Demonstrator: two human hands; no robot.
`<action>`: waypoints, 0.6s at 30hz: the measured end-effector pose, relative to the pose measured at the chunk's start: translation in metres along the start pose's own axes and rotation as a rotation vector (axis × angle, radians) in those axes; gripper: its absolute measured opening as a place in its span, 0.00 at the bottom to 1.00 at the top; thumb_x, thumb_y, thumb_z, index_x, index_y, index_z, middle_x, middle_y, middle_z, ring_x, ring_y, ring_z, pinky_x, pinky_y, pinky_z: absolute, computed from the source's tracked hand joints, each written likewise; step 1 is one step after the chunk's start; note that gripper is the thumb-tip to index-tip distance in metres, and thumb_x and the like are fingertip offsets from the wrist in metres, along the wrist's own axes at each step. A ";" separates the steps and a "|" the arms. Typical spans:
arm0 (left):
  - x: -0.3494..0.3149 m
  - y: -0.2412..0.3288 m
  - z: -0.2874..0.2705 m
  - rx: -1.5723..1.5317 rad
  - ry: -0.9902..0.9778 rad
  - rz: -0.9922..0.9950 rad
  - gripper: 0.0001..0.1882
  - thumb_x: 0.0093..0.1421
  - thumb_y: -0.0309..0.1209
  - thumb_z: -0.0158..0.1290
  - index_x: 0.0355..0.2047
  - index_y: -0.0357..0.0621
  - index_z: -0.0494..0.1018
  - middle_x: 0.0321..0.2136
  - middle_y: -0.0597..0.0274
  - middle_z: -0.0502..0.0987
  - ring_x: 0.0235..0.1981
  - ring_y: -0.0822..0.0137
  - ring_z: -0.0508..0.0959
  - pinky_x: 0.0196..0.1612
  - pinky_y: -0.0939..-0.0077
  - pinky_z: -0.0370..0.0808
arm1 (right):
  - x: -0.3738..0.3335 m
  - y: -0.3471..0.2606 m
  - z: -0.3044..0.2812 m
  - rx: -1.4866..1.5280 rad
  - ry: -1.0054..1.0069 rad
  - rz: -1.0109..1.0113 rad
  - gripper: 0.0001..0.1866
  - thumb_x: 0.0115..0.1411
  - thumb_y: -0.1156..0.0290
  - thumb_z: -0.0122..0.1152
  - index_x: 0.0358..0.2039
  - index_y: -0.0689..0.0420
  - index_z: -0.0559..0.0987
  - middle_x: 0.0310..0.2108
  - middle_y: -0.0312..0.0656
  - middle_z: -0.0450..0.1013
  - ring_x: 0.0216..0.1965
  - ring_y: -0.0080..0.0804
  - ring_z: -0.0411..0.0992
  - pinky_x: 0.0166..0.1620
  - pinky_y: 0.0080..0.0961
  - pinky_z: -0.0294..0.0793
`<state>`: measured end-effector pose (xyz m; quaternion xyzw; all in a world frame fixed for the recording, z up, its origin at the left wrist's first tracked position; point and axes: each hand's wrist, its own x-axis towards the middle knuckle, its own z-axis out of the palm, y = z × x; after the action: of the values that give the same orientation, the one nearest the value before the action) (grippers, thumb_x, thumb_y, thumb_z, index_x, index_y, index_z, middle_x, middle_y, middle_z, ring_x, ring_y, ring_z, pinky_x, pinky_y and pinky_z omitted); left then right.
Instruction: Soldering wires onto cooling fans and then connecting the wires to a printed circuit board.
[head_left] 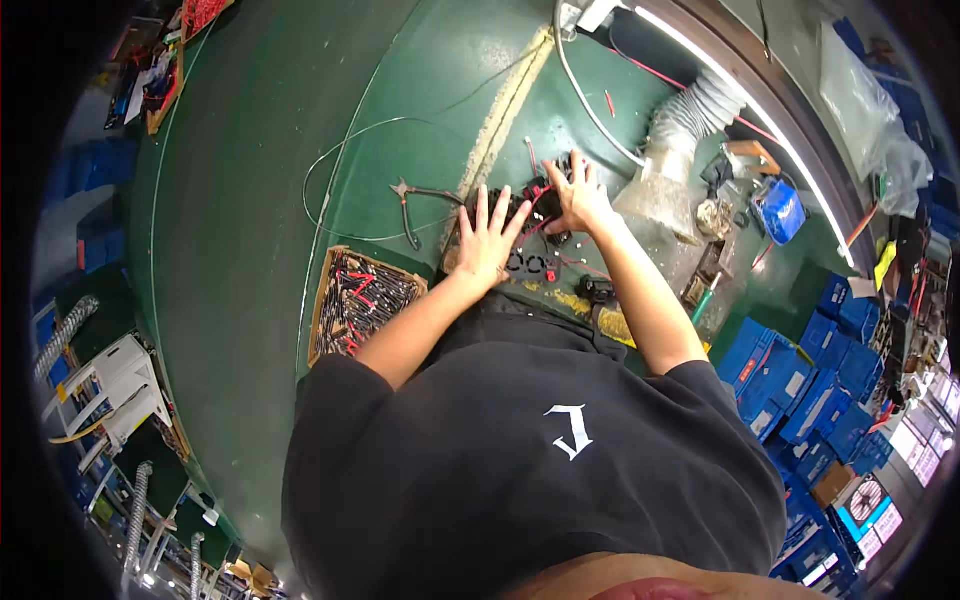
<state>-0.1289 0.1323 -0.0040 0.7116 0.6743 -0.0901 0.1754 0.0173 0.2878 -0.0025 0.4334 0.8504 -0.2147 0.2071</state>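
Head view: your left hand [487,238] lies flat, fingers spread, on the black part [520,205] with red wires [541,193]; your right hand [580,195] pinches them. Light, floppy, snag-prone: hold the body.

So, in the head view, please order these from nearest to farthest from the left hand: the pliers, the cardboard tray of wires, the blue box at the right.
1. Pliers, just left of the left hand.
2. Cardboard tray of wires, lower left of that hand.
3. Blue box, far right, beyond the right hand.
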 end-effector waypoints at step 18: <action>0.036 -0.029 0.012 0.010 0.293 0.016 0.39 0.46 0.40 0.66 0.59 0.48 0.67 0.59 0.55 0.63 0.64 0.52 0.58 0.65 0.53 0.55 | 0.003 0.002 0.006 0.079 0.028 -0.201 0.48 0.28 0.68 0.81 0.54 0.47 0.67 0.63 0.48 0.53 0.57 0.59 0.60 0.51 0.57 0.73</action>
<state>-0.1533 0.1615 -0.0321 0.7232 0.6867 0.0126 0.0724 0.0185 0.2873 -0.0094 0.3567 0.8833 -0.2617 0.1551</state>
